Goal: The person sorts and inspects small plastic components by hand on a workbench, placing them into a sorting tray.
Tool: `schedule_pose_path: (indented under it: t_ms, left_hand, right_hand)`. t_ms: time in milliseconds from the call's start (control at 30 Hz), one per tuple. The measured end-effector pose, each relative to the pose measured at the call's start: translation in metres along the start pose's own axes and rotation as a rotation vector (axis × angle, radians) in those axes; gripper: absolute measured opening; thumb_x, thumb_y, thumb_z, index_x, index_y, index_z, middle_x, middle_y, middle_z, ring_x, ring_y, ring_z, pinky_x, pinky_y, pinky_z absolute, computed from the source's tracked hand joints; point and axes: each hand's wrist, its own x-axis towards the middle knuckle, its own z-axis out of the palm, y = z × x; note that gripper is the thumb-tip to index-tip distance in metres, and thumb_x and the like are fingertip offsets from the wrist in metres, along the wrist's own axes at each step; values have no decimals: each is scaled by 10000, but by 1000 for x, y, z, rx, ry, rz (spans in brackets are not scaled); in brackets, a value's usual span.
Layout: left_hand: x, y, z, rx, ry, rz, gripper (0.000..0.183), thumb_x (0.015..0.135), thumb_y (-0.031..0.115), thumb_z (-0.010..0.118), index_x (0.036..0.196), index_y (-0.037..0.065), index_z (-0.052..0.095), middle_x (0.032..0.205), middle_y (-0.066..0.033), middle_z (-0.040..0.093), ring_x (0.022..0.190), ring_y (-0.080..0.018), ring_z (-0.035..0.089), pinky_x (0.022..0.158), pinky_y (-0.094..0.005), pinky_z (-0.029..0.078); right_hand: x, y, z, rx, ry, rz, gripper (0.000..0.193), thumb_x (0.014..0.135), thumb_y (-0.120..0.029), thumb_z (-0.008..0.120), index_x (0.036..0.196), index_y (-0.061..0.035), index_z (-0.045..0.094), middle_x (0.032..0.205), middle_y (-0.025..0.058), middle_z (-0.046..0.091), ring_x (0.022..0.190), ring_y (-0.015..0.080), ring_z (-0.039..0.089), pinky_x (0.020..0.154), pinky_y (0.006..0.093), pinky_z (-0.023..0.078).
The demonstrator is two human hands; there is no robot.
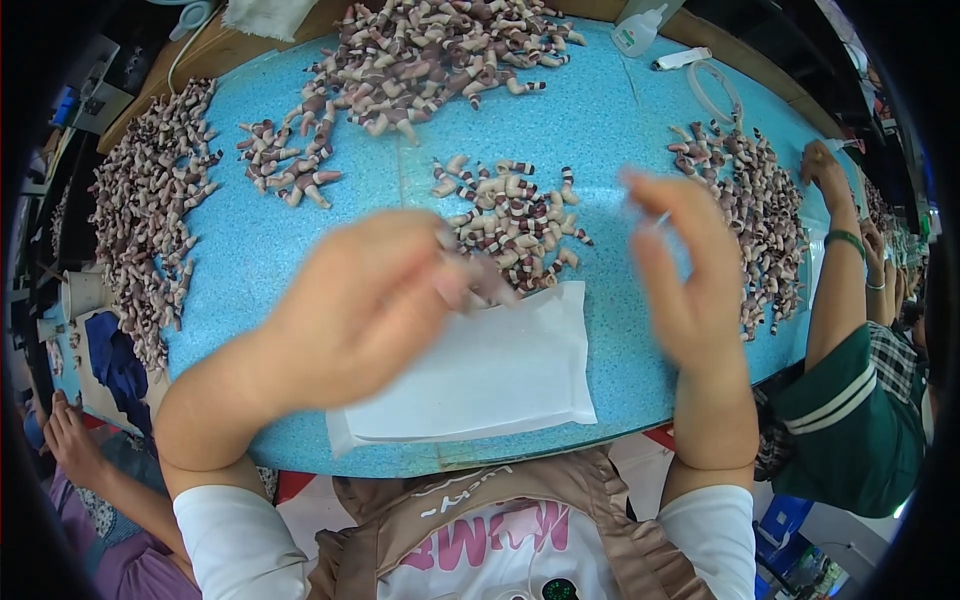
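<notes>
My left hand [365, 305] is smeared by motion above the left part of a white padded packet [500, 370]. Its fingers are pinched on a small dull-pink and brown toy figure part [487, 280], blurred at the packet's far edge. To the right, my right hand [685, 270] is raised over the blue table, with thumb and forefinger apart and no clear object between them. Just beyond the packet lies a loose pile of small cream and maroon banded bent pieces [515, 215], like toy limbs, between my two hands.
A big heap of brown and cream toy parts [430, 60] lies at the back, with a smaller cluster [290, 165] nearer. More heaps line the left [150, 220] and right [750, 220] sides. A white squeeze bottle [638, 32] stands back right. Co-workers' hands [825, 175] [75, 440] show at both sides.
</notes>
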Motion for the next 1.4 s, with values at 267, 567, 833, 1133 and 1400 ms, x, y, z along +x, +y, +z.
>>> schedule_pose_path:
  t_ms: [267, 567, 833, 1133, 1400]
  left_hand:
    - [10, -10, -49, 980, 22, -539, 338, 887, 249, 594, 683, -12, 524, 644, -140, 550, 573, -288, 524, 526, -370, 399]
    - [14, -44, 0, 797, 218, 223, 260, 770, 39, 660, 1020, 38, 589, 996, -117, 553, 904, -298, 547, 757, -387, 439]
    - [6, -39, 6, 756, 60, 174, 305, 757, 7, 646, 1056, 53, 607, 1032, -99, 541, 960, -283, 533, 800, -393, 425]
    - [6, -43, 8, 545, 128, 128, 247, 797, 9, 614, 1040, 54, 599, 848, -91, 561, 812, -284, 551, 721, -378, 442]
    - [4, -43, 1, 581, 76, 83, 167, 820, 33, 624, 970, 38, 550, 850, -114, 584, 758, -291, 570, 686, -392, 455]
  right_hand:
    - [6, 69, -5, -768, 66, 168, 245, 874, -124, 571, 1109, -98, 633, 1135, 92, 593, 1092, 291, 530, 957, 454, 356]
    - [1, 21, -2, -601, -53, 12, 123, 822, -77, 586, 937, -76, 631, 998, 77, 607, 1015, 269, 551, 898, 420, 365]
    - [14, 5, -3, -528, -173, 658, 195, 840, -188, 656, 904, -8, 616, 753, 119, 609, 704, 247, 608, 607, 330, 464]
    - [-2, 22, -3, -92, -43, 383, 181, 812, -62, 665, 975, 11, 636, 786, 73, 630, 677, 140, 569, 621, 272, 462]
    - [-9, -3, 3, 203, 9, 329, 129, 792, -33, 682, 917, -14, 655, 788, 8, 638, 705, 92, 558, 646, 226, 425]
